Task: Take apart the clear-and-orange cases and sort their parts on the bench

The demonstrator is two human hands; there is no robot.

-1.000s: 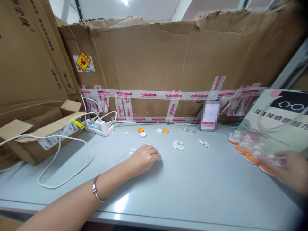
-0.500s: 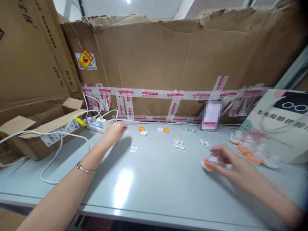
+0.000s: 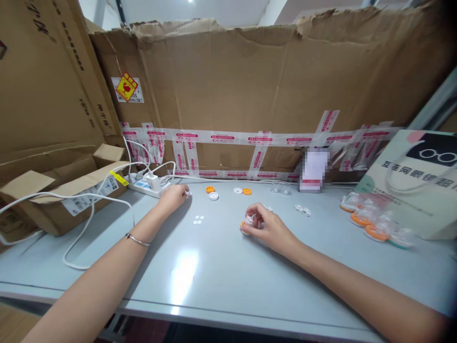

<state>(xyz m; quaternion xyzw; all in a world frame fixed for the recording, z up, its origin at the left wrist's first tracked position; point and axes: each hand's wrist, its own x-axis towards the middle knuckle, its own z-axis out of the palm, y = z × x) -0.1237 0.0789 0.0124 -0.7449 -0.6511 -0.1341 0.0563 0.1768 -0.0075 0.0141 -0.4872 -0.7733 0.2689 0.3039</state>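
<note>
My left hand is at the back left of the table, its fingertips pinched on a small white plastic piece. In my right hand is a clear-domed plastic assembly with an orange and white base, held just over the middle of the table. Between the hands lie several small white discs. Beyond them sit an orange ring and a white ring, with another white disc and orange ring to the right. My right hand mostly hides a cluster of white cut-out parts.
Similar domed pieces stand in a row at right, before a paper bag. Clear domes, white cut-out parts and a blurred-out phone are farther back. A power strip, cables and an open carton occupy the left.
My left hand has moved left and back to the small white piece. My right hand has taken a domed assembly from the row at right and carried it left to mid-table.
</note>
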